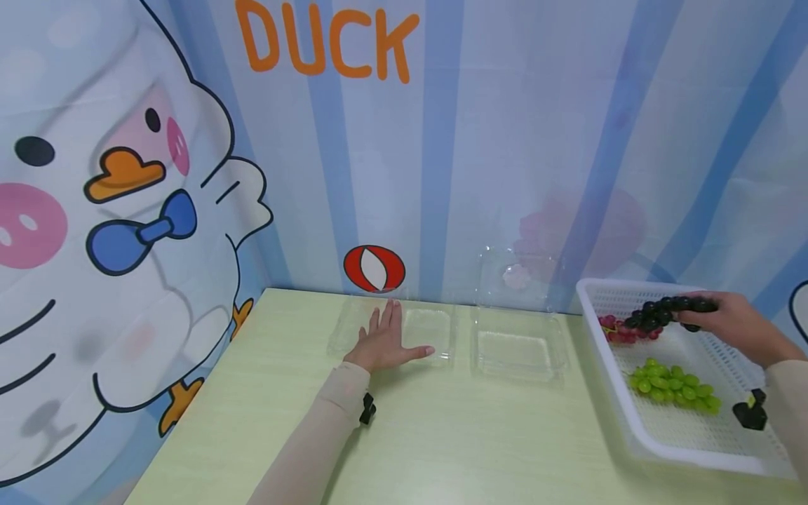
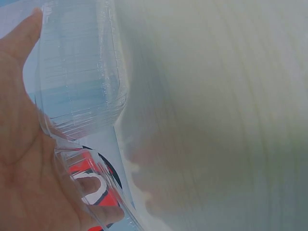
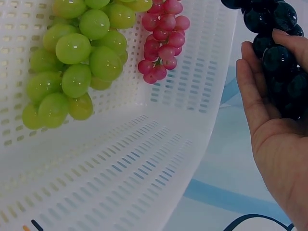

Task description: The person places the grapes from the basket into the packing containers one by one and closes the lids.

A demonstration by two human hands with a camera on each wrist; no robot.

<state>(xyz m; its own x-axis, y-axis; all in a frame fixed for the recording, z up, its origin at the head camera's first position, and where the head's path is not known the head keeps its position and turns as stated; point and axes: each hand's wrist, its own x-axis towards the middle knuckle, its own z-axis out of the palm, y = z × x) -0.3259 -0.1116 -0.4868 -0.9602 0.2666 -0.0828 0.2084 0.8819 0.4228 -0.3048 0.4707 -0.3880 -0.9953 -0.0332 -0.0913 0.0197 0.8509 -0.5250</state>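
Observation:
My right hand [image 1: 735, 322] grips a bunch of black grapes [image 1: 659, 313] above the far end of a white plastic basket [image 1: 609, 379]. In the right wrist view, fingers and thumb curl round the dark grapes [image 3: 276, 57]. Beneath that bunch lie red grapes [image 1: 621, 331]; nearer me in the basket is a green bunch [image 1: 675, 387]. My left hand [image 1: 381, 344], fingers spread and straight, is at a clear plastic clamshell box [image 1: 429, 326] by the table's back edge. In the left wrist view the clear plastic [image 2: 79, 62] lies along the thumb and fingers.
A second clear box [image 1: 514, 347] stands between the first one and the basket, its lid [image 1: 517, 277] raised against the curtain. The pale table [image 1: 442, 435] ends at a blue striped curtain [image 1: 505, 140] printed with a duck.

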